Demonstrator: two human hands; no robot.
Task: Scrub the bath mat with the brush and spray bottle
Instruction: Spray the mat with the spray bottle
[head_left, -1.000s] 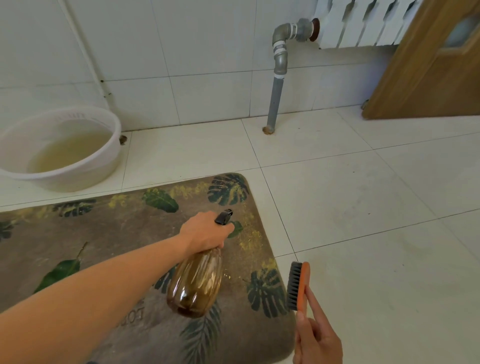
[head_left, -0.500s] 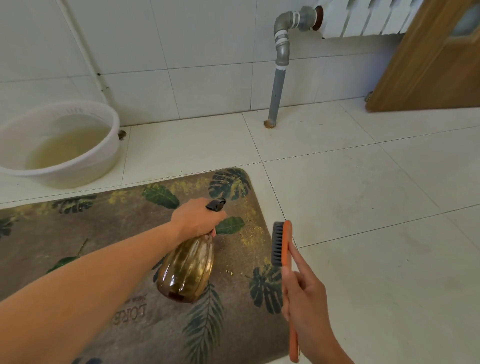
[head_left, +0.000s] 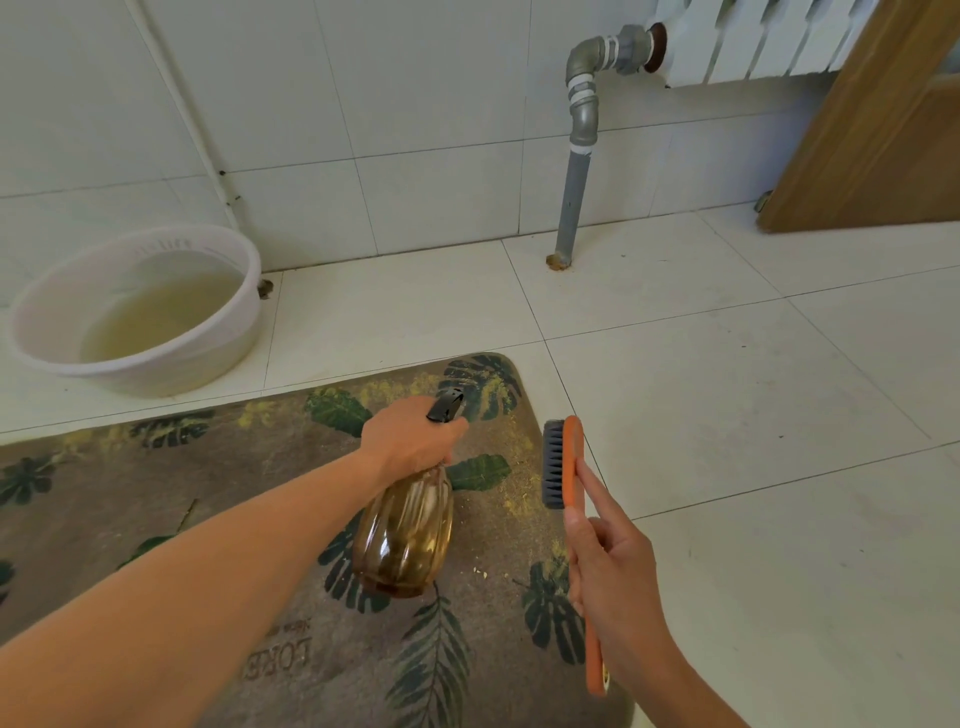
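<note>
The left hand (head_left: 410, 441) grips the neck of the amber spray bottle (head_left: 405, 530) above the bath mat (head_left: 156, 499); its fingers on the trigger are hidden. The right hand (head_left: 618, 577) holds the orange brush (head_left: 563, 467) upright at the mat's right edge, and its palm covers the mid-handle. The mat lies on the tiled floor (head_left: 727, 415), cut off at the left and bottom.

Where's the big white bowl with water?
In the head view, the white basin sits at far left on the floor by the wall, just beyond the bath mat.
</note>
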